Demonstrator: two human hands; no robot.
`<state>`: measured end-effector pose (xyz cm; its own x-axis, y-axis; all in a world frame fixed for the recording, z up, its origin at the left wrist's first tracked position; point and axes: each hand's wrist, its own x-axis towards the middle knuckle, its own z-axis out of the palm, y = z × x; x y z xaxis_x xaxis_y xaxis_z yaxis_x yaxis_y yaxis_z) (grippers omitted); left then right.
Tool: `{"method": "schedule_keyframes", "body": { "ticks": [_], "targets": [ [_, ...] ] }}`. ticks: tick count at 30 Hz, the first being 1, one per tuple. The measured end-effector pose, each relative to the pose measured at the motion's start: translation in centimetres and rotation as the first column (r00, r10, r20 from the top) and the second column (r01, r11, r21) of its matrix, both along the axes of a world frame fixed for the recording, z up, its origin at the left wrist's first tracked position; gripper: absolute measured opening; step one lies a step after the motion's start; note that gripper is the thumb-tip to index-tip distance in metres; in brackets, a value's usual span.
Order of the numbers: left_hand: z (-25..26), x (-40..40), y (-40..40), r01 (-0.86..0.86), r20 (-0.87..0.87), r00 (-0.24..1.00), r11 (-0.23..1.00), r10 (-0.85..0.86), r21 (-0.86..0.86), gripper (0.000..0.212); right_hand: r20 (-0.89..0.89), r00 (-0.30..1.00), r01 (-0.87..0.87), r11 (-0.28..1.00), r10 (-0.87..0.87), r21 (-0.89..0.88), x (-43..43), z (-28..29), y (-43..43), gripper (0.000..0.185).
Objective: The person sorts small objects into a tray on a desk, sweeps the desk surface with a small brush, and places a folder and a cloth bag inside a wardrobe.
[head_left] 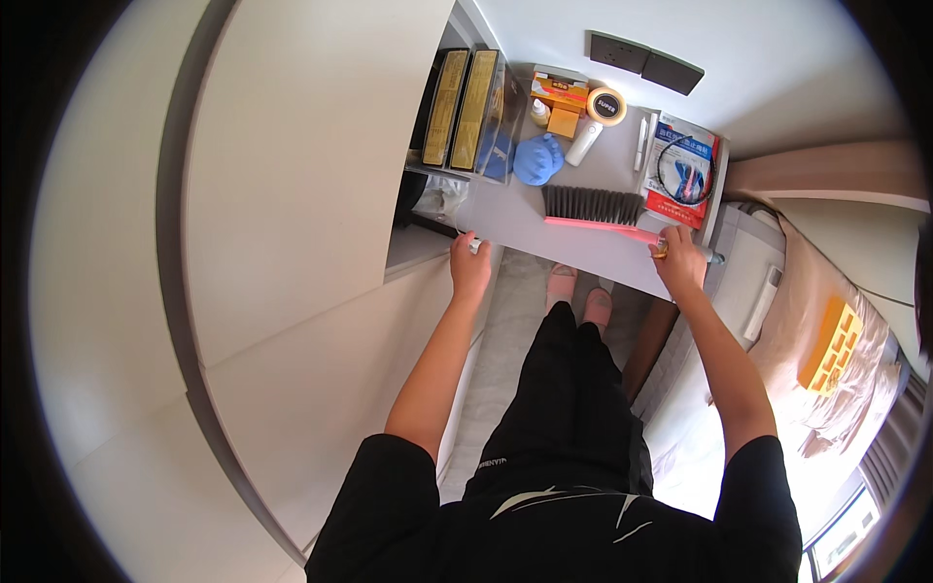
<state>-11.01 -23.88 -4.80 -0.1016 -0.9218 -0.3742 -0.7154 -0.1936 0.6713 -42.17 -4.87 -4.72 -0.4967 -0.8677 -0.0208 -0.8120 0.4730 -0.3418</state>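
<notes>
A brush with dark bristles [594,205] and a pink handle lies along the front of the pale desktop [510,211]. My right hand [679,261] is closed around its handle end at the desk's right front corner. A grey tip [714,256] sticks out past that hand, and a small yellowish piece [660,253] shows by the fingers; I cannot tell what they belong to. At the left front corner, my left hand [471,266] pinches a small white item [476,245], mostly hidden by the fingers. A thin pale strand runs up from it towards a clear plastic bag [441,197].
Behind the brush are a blue knobbly object [538,159], a handheld fan [594,124], orange boxes [561,95], a white pen [641,144] and a printed packet [678,171] under a black band [660,175]. A clear case [466,109] stands left; a bed [780,379] lies right.
</notes>
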Motion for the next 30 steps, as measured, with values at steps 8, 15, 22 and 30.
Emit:
{"method": "schedule_keyframes", "body": {
  "ticks": [8, 15, 22, 30],
  "targets": [
    [1.4, -0.7, -3.5, -0.422, -0.482, 0.793, 0.907, 0.373, 0.008, 0.051, 0.581, 0.813, 0.129, 0.983, -0.032, -0.127, 7.6, 2.6, -2.1, 0.015],
    [5.9, -4.6, -10.9, -0.634, -0.665, 0.657, 0.738, 0.356, -0.232, 0.06, 0.801, 0.596, 0.311, 0.907, 0.046, -0.283, 11.6, 3.5, -13.2, 0.024],
    [6.9, -6.3, -12.7, -0.581, -0.661, 0.675, 0.789, 0.329, -0.2, 0.056, 0.84, 0.54, 0.38, 0.908, -0.063, -0.177, 10.8, 7.4, -23.2, 0.05],
    [3.2, -5.2, -15.6, -0.548, -0.477, 0.74, 0.836, 0.474, -0.019, 0.062, 0.813, 0.557, 0.352, 0.935, -0.171, -0.044, 12.1, 7.1, -27.0, 0.079]
  ]
}}
